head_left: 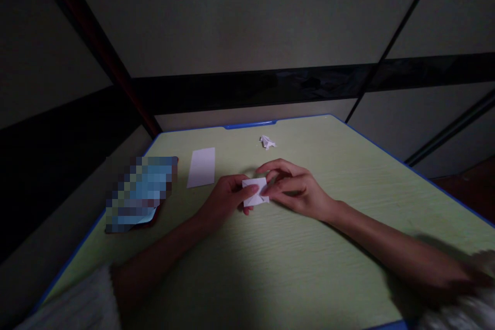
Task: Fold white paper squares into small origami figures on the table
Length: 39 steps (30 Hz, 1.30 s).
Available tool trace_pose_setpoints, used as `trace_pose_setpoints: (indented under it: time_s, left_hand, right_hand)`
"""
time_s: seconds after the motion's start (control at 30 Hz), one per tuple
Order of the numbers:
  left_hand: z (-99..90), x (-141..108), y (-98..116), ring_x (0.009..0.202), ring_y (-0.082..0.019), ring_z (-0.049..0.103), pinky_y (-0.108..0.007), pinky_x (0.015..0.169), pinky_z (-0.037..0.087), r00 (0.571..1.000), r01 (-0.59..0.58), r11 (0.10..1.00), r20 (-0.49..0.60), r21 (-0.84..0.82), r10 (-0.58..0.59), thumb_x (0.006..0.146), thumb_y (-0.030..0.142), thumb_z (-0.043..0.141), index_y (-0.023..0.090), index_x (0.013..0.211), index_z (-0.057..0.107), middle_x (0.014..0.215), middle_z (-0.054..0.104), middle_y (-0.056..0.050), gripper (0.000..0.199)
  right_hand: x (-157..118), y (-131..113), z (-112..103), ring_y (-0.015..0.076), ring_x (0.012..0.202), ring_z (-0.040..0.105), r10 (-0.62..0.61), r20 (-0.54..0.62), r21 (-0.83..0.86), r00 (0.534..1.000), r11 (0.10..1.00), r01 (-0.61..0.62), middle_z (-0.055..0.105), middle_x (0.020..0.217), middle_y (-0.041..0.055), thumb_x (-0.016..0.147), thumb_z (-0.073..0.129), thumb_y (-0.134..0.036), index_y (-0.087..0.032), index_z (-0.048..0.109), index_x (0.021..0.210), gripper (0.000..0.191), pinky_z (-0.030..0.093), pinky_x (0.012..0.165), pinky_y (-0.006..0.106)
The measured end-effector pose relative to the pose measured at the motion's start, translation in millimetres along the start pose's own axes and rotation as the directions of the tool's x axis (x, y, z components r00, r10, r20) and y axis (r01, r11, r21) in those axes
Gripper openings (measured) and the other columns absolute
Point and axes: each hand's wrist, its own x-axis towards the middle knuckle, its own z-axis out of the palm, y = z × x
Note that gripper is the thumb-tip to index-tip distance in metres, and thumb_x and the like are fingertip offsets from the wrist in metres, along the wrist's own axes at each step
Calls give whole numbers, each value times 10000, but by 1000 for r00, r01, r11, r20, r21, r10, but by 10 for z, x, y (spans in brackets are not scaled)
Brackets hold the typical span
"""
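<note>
Paper (255, 200), pinched by the left hand (224, 198), is best creased within the surface's (232, 278) edges (pinch by right hand (304, 194) unclear).

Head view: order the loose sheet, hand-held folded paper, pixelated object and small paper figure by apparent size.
1. Pixelated object
2. Loose sheet
3. Folded paper, partly covered
4. Paper figure

Premises appear to be a home. A blue-edged table (367, 175) stands before panels (247, 15) resembling wardrobe doors.
</note>
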Motion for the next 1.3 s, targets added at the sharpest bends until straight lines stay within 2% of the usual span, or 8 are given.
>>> trace_pose_setpoints:
  time_s: [0.1, 0.3, 0.5, 0.63, 0.8, 0.97, 1.3]
  left_hand:
    - [0, 2, 3, 372, -54, 435, -177, 397, 342, 1000, -19, 1000, -14, 12, 19, 681, 304, 554, 118, 585, 557, 416, 498, 51, 210]
    - [0, 13, 7, 415, -64, 483, -182, 443, 375, 999, -14, 999, -40, 32, 16, 690, 270, 548, 108, 652, 581, 473, 552, 33, 171]
    - [15, 0, 45, 423, -66, 493, -189, 457, 396, 999, 11, 999, -30, 43, -10, 685, 250, 541, 103, 643, 572, 480, 554, 30, 155]
    - [34, -9, 67, 418, -71, 496, -194, 453, 399, 999, 26, 997, -44, 67, -23, 673, 248, 539, 101, 627, 569, 473, 553, 26, 157]
    - [30, 2, 42, 426, -78, 499, -200, 455, 397, 999, 28, 999, -28, 30, -27, 644, 259, 547, 107, 596, 558, 472, 550, 26, 159]
    - [32, 5, 48, 449, -84, 496, -199, 468, 375, 999, 44, 998, -21, 51, -43, 620, 258, 571, 109, 573, 574, 473, 558, 21, 157]
    - [62, -12, 106, 450, -83, 489, -191, 462, 347, 996, 56, 990, -71, 133, -46, 593, 224, 617, 113, 560, 578, 456, 560, 27, 122]
  right_hand:
    - [3, -11, 5, 130, 770, 547, -14, 35, -35, 999, 999, 15, 506, 1039, 85, 742, 543, -131, -178, 648, 768, 118, 464, 690, 310]
    - [26, 4, 20, 130, 778, 533, 143, -59, 15, 988, 990, -143, 536, 943, 78, 741, 547, -151, -143, 616, 720, 72, 445, 703, 305]
    - [44, 41, 69, 86, 681, 503, 359, -78, 294, 930, 900, -323, 534, 905, 70, 738, 534, -153, -118, 556, 659, 89, 415, 597, 245]
    - [61, 37, 91, 71, 634, 503, 448, -85, 399, 890, 834, -382, 555, 794, 43, 691, 565, -126, -107, 545, 599, 96, 412, 593, 234]
    - [75, 12, 108, 54, 583, 499, 564, -117, 494, 817, 747, -445, 567, 686, 11, 634, 584, -89, -100, 547, 548, 94, 402, 569, 209]
    - [94, -32, 134, 48, 546, 493, 603, -121, 519, 789, 716, -468, 572, 652, 2, 591, 596, -77, -98, 556, 529, 77, 392, 532, 198]
    - [98, -34, 158, 51, 509, 477, 651, -122, 554, 749, 671, -493, 565, 571, -13, 535, 640, -90, -102, 564, 528, 78, 372, 515, 205]
